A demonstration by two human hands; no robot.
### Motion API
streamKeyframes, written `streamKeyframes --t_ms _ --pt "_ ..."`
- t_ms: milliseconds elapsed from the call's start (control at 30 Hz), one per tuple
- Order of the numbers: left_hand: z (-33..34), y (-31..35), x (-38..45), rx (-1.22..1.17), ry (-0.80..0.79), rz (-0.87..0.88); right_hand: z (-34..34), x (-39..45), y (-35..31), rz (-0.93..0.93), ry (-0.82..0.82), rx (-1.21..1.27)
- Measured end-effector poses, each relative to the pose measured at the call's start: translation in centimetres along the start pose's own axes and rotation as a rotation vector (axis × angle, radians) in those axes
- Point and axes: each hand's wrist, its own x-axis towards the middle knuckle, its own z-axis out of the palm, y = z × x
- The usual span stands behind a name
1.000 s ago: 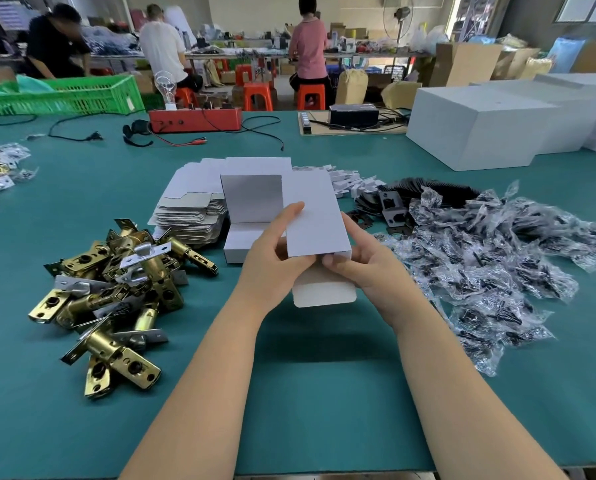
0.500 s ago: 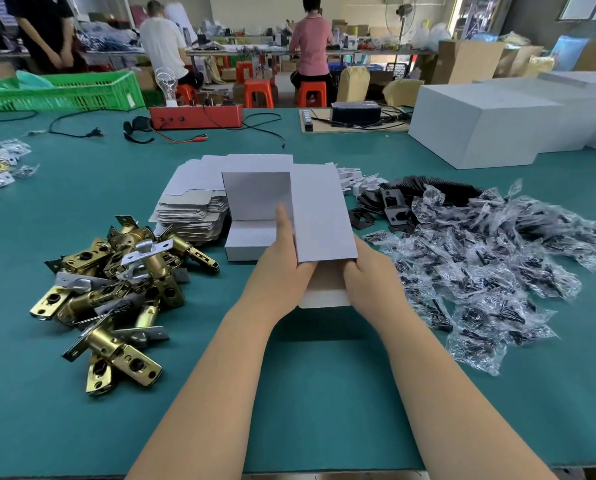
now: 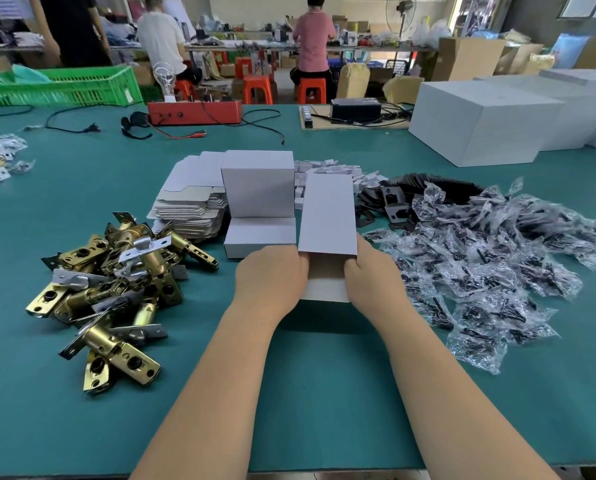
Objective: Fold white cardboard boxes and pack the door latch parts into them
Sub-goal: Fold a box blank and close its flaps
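Box folding in progress; no latch parts packed yet.
Left hand (image 3: 272, 275) and right hand (image 3: 374, 275) are gripping the white box (image 3: 327, 216) at table centre; door latches (image 3: 116, 282) are lying at 9 o'clock.

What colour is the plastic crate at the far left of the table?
The slatted plastic crate is bright green; the head view shows it.
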Motion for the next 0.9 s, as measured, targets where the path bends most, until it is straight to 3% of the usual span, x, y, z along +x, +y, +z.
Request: streamKeyframes --t_ms 200,300,500,633,900 --pt "-0.4 -0.5 0.5 -0.220 -0.019 -0.123 -0.6 -0.4 -0.5 0.080 -0.156 0.453" --pt "-0.4 -0.3 0.3 -0.319 0.007 -0.167 -0.7 -0.4 -0.6 0.087 -0.181 0.521" --pt "-0.3 -0.1 0.3 -0.354 0.132 -0.207 -0.1 -0.3 -0.6 0.088 -0.199 0.497" --pt "-0.1 0.1 0.2 -0.332 0.104 -0.165 0.5 -0.1 -0.2 0.122 -0.019 0.176" --pt "0.1 0.6 0.1 -0.477 0.046 -0.057 0.9 0.2 0.3 0.083 0.041 0.030"
